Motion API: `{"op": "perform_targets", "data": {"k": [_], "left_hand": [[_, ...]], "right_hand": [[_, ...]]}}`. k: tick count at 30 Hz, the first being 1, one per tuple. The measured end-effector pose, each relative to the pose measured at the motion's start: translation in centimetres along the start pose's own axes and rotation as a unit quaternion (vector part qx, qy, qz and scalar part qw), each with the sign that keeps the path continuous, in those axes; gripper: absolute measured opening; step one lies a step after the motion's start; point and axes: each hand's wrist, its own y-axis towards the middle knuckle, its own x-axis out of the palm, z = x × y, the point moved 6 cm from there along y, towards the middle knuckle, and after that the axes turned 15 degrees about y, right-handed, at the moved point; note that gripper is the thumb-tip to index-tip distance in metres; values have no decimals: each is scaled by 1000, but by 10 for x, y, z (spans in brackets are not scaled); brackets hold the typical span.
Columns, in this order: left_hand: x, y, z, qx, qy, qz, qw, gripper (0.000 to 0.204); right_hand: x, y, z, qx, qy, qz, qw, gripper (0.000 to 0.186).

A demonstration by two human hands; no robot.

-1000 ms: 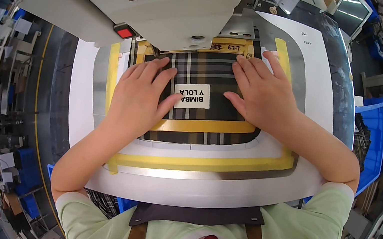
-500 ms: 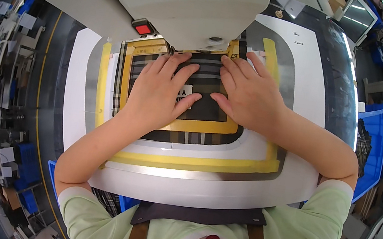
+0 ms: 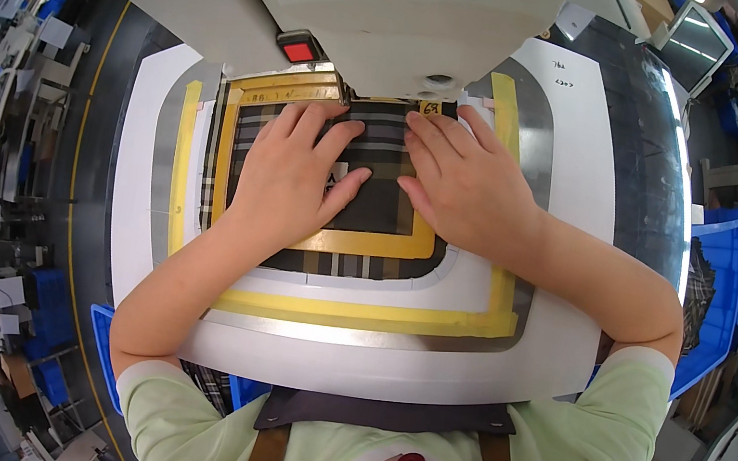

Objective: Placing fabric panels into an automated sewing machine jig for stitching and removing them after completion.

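Observation:
My left hand (image 3: 292, 174) and my right hand (image 3: 465, 183) lie flat, fingers spread, side by side on a dark plaid fabric piece (image 3: 381, 203). The fabric sits inside a yellow-taped rectangular frame (image 3: 367, 245) on a white template plate (image 3: 366, 367). A small white label on the fabric is almost hidden between my hands. My fingertips reach close under the white sewing machine head (image 3: 358, 4), which has a red button (image 3: 298, 51).
A wider yellow tape border (image 3: 432, 319) runs round the plate. Blue bins (image 3: 716, 289) stand at the right with plaid pieces inside. A monitor (image 3: 693, 45) is at the upper right. Workshop racks and a yellow floor line (image 3: 76, 182) are at the left.
Both hands slid the fabric and frame further in under the machine head and came closer together. The white label, plain a second ago, is now mostly covered.

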Motion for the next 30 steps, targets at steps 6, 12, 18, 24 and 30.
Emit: {"op": "perform_targets", "data": {"k": [6,12,18,24,30], "left_hand": [[3,-2,3,23,-67,16,997,33],[8,-2,6,94,-114,2,989,30],[11,0,9,128,-170,-44,976,36],[14,2,14,177,-178,-42,967,36],[8,0,20,187,-144,-45,971,34]], "right_hand": [[0,-5,5,20,65,18,998,34],[-9,-25,1,16,130,37,991,30],[-9,-43,-30,-52,127,-6,991,28],[-7,-42,-34,-88,93,-13,992,29],[-6,-44,-33,-67,105,-8,992,33]]}}
